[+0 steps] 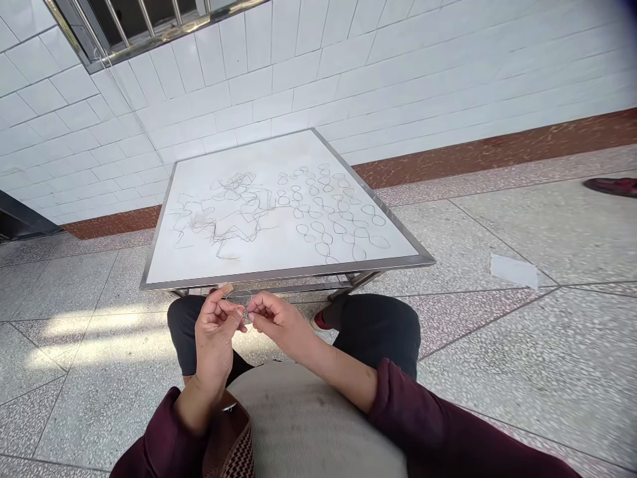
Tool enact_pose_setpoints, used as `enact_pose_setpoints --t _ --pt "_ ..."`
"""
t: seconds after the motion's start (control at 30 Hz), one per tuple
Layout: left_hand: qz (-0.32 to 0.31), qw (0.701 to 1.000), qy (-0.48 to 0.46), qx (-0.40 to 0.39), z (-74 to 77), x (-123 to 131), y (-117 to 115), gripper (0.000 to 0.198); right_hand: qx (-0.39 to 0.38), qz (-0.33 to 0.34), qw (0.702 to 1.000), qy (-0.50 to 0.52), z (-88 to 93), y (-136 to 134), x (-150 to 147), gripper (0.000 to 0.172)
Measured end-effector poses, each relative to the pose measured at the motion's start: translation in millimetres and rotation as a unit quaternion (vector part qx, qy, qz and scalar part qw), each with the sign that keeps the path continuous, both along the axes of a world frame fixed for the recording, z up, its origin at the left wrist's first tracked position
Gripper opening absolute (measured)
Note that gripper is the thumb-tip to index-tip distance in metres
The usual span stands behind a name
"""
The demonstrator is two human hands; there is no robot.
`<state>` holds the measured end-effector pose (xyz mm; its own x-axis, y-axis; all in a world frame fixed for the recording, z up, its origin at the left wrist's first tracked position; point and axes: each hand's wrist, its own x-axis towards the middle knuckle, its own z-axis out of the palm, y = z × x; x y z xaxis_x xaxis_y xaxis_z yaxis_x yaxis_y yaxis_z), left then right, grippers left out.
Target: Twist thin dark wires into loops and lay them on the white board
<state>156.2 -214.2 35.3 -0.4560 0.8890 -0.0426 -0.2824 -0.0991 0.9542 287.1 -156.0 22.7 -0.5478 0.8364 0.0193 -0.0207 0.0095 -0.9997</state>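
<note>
A thin wire loop (239,291) is pinched between my two hands, just in front of the table's near edge. My left hand (217,328) has its thumb and fingers closed on the wire. From the right, my right hand (273,320) grips it too, fingertips close to the left thumb. Whether the wire ends are twisted there is too small to tell. Across the white table (209,267), several wire pieces shaped like figure eights (331,212) lie on the right half. A loose tangle of bent wires (233,216) covers the left half.
The table's metal rim (298,271) runs just beyond my knees. A white tiled wall (279,79) with a barred window (144,20) stands behind it. A pale flat piece (514,271) lies on the speckled floor at right, and a dark red shoe (612,186) shows farther off.
</note>
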Motion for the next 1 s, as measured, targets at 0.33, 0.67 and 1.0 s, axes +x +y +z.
enact_pose_setpoints --t 0.33,0.67,1.0 --pt "0.037 0.999 0.03 0.005 -5.4 6 1 0.038 0.054 -0.033 0.998 -0.028 -3.3 -3 -3 0.01" --pt "-0.033 0.998 0.057 -0.019 -6.1 4 -1 0.052 -0.025 -0.043 0.996 0.072 -2.6 9 0 0.015" --pt "-0.048 0.997 0.044 -0.051 -7.7 4 -1 0.056 0.135 -0.058 0.989 0.009 -4.7 11 3 0.018"
